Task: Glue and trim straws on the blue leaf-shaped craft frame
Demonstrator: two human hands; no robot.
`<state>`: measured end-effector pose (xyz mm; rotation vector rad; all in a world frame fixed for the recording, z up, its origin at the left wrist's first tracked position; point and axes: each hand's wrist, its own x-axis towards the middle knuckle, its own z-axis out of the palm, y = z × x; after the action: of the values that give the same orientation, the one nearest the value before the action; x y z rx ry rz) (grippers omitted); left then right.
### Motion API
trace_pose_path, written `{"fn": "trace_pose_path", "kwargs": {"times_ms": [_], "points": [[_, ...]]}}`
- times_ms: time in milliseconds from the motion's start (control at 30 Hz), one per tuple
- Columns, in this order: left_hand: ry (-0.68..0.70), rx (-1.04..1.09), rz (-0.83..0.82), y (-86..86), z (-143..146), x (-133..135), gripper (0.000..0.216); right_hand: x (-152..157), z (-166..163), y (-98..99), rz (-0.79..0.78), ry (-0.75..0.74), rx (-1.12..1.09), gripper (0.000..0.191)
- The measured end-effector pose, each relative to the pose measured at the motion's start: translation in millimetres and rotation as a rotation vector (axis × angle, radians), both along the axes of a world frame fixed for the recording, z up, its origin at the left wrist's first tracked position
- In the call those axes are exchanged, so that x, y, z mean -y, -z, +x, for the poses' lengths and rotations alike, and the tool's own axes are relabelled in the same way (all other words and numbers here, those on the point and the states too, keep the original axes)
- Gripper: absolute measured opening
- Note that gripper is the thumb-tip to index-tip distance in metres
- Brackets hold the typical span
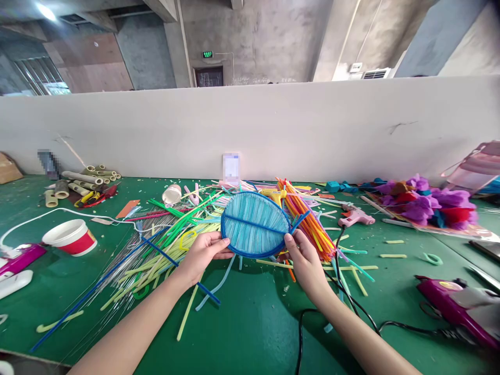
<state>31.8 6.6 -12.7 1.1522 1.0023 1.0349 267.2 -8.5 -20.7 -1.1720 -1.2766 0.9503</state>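
Observation:
Held up over the table is a round blue disc (253,221) with a darker blue pipe-cleaner rim and a dark strip across its middle. My left hand (203,252) pinches the disc's lower left edge, thumb in front. At the right edge my right hand (302,255) grips it, where a short blue pipe-cleaner end (300,221) sticks out. Behind the disc lie green and pale yellow pipe cleaners (167,250) on the left. A bundle of orange and red pipe cleaners (307,219) lies on the right. Fingers behind the disc are partly hidden.
On the green table (242,323) stand a red-and-white paper cup (72,237) and bamboo pieces (88,182). A pink glue gun (355,214), purple felt-like pieces (433,203) and a magenta tool (457,307) with a black cord lie right. A white partition (273,130) stands behind.

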Motion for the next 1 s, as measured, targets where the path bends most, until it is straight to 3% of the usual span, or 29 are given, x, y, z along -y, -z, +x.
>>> {"fn": "trace_pose_path", "kwargs": {"times_ms": [433, 733, 1000], "points": [[-0.019, 0.043, 0.009, 0.9, -1.6, -0.6, 0.036, -3.3, 3.2, 2.4, -0.023, -0.006, -0.086, 0.039], [-0.006, -0.062, 0.0, 1.6, -2.5, -0.6, 0.034, -2.4, 4.4, 3.6, -0.01, 0.009, -0.036, 0.041], [0.028, 0.07, -0.017, -0.4, -2.0, 0.5, 0.038, -5.7, 7.1, 7.0, -0.02, 0.032, -0.145, 0.04]]}}
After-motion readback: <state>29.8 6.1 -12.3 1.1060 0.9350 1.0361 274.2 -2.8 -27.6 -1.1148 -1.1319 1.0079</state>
